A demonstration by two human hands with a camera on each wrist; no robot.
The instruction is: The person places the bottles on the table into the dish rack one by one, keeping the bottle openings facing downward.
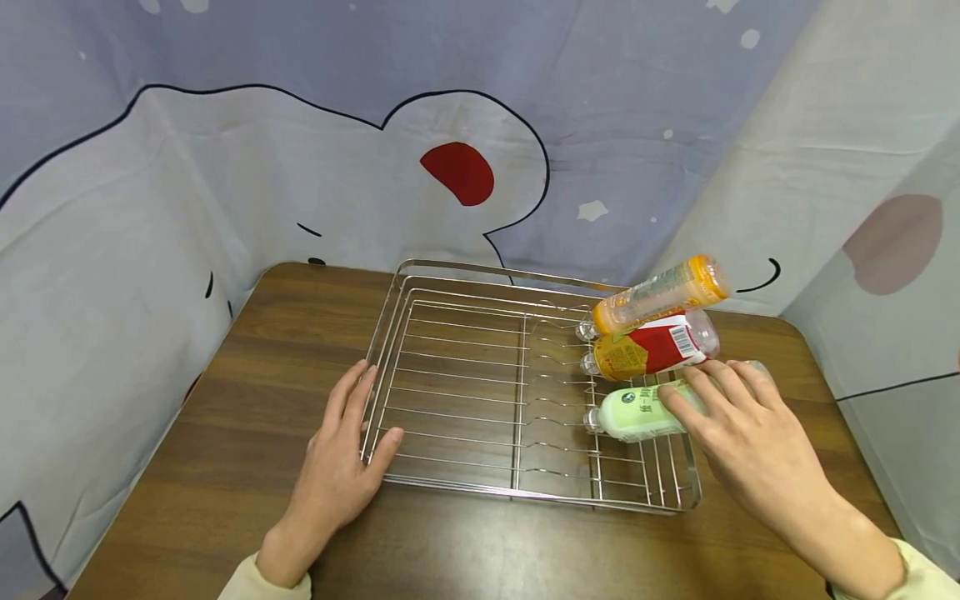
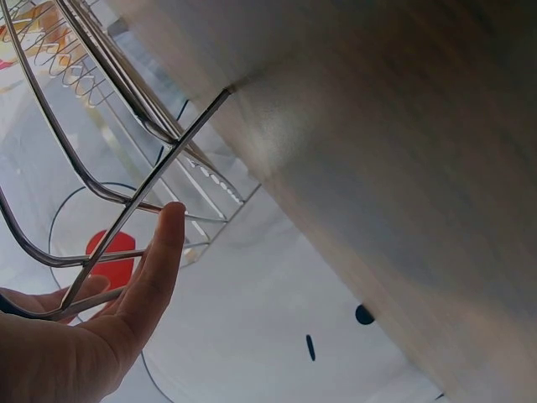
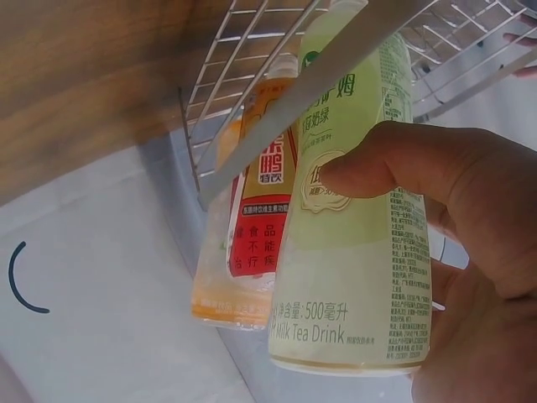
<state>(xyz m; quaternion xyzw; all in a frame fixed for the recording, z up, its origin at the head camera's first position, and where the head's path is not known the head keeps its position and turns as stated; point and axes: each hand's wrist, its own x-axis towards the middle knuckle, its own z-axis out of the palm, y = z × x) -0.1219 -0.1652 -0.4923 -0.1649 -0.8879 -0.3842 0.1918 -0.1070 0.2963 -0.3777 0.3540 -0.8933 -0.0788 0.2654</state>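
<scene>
A metal wire rack [image 1: 457, 392] with a raised rim stands on the wooden table. My right hand [image 1: 750, 433] grips a light green milk tea bottle [image 1: 633, 412], lying along the rack's right part with its cap toward the rack's middle. In the right wrist view, the thumb presses on the bottle's label [image 3: 327, 180]. Behind it, a bottle with a red and yellow label [image 1: 652, 346] and a clear bottle with orange ends [image 1: 660, 296] lean over the rack, bases outward. My left hand [image 1: 341, 458] rests at the rack's left edge, its fingers fairly straight against the wires.
The brown wooden table [image 1: 232, 400] extends around the rack. A patterned cloth curtain [image 1: 337, 183] rises along the table's back and sides. Several wavy wire dividers [image 1: 551, 400] run across the rack just right of its middle.
</scene>
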